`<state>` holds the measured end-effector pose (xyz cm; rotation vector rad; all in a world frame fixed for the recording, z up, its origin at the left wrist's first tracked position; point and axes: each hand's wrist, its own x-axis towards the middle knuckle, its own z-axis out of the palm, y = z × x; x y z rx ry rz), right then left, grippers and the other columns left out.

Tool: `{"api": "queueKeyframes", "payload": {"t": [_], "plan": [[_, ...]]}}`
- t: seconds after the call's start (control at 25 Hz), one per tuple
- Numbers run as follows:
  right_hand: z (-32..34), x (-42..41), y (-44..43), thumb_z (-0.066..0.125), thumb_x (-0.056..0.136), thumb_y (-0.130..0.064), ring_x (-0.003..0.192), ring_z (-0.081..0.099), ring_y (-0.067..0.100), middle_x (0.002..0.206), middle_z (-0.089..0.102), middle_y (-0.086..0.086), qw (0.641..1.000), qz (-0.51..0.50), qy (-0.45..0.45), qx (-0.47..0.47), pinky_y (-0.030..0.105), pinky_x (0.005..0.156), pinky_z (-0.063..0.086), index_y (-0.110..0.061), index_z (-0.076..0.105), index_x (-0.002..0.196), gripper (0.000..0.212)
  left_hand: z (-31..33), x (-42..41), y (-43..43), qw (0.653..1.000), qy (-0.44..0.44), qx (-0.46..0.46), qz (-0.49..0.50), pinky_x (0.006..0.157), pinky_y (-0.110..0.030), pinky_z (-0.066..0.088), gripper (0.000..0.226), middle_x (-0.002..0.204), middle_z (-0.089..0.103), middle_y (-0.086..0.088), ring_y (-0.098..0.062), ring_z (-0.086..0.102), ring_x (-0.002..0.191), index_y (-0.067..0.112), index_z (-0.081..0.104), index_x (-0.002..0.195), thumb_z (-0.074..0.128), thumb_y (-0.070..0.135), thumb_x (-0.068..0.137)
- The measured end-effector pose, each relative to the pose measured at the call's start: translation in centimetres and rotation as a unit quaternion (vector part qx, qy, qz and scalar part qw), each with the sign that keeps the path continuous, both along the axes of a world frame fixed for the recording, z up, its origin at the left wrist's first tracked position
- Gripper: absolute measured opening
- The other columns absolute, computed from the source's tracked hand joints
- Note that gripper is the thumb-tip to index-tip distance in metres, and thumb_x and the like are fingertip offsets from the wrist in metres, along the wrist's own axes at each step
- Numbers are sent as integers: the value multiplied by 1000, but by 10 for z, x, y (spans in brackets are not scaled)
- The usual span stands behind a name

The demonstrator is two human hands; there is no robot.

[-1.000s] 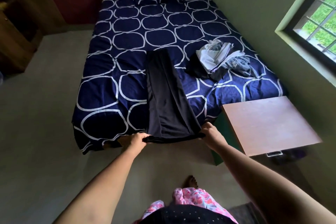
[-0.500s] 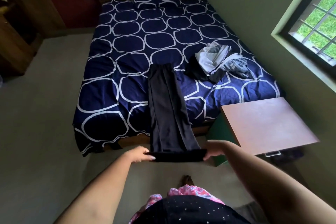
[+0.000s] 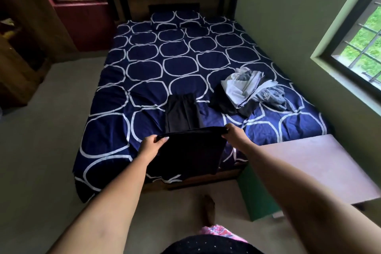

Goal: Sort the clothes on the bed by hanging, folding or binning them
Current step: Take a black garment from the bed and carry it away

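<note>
A long black garment [image 3: 183, 115] lies on the bed [image 3: 144, 68] with its waistband end toward the pillow. Its near end is lifted and doubled forward over the bed's foot. My left hand [image 3: 152, 146] grips the left corner of that lifted edge. My right hand [image 3: 234, 133] pinches the right corner. The raised part hangs as a dark flap between my hands. A pile of grey, white and black clothes [image 3: 249, 93] sits on the right side of the bed.
A brown tabletop [image 3: 321, 167] on a green base stands at the bed's right foot corner. A window [image 3: 358, 47] is in the right wall. Dark wooden furniture [image 3: 18, 64] lines the left wall. My bare foot [image 3: 208, 208] stands on the floor.
Both hands have lifted the garment's near end from below the bed's foot and carried it up and forward over the bed. The view has tilted up toward the headboard.
</note>
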<state>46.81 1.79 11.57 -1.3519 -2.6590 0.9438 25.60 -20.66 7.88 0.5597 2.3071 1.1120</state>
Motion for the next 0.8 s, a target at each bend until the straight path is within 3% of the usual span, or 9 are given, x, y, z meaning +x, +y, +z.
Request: {"api": "queueKeyframes", "payload": {"t": [0.12,0.28,0.4,0.52,0.6,0.68,0.72,0.8], "plan": [[-9,-41,53,65,86,-15,101,61,34,101,65,21,1000,-10,6,-10,31,72,39,-2,60,104,23,5,-29,50,999,-24,12,31,57,-21,48,35,70,62,-7,-21,56,66,12,59,72,68,43,84],[-22,-97,116,67,84,-16,102,61,34,108,66,21,999,-12,32,-26,33,77,43,-2,60,113,33,-5,-73,108,997,17,-22,69,68,-35,45,34,78,67,-9,-28,61,78,13,62,78,62,45,89],[-30,-140,156,67,84,-17,95,63,33,103,66,17,997,-14,39,-58,30,70,44,-7,59,111,30,-15,-106,146,992,26,-52,114,63,-38,43,45,72,65,-11,-32,61,72,8,60,78,59,52,88],[-43,-181,185,69,81,-16,78,65,37,93,67,18,994,-38,72,-75,43,73,54,-8,57,101,25,-20,-138,177,986,6,-41,162,64,-37,48,46,78,68,-11,-30,65,71,9,63,85,59,54,87],[-52,-205,198,68,82,-14,58,63,30,81,66,16,991,-60,76,-91,37,63,55,-8,59,97,19,-24,-157,199,978,-47,-9,203,70,-41,56,39,66,66,-4,-25,68,66,10,56,77,61,46,89],[-62,-228,210,65,83,-13,47,57,19,75,63,12,988,-85,77,-103,25,49,49,-10,60,96,14,-32,-177,223,968,-85,23,237,76,-44,58,34,55,61,7,-27,69,69,23,42,67,63,35,91],[-69,-239,217,65,83,-14,48,58,19,75,64,11,986,-99,83,-104,20,46,46,-11,61,97,14,-37,-186,236,964,-93,36,246,78,-45,57,35,58,59,8,-26,68,69,27,39,67,64,32,91],[-84,-258,232,67,83,-15,58,63,25,83,66,9,980,-134,92,-114,23,53,50,-13,60,99,17,-49,-205,259,956,-114,59,265,78,-46,57,36,66,56,5,-24,67,68,28,38,68,65,29,91]]}}
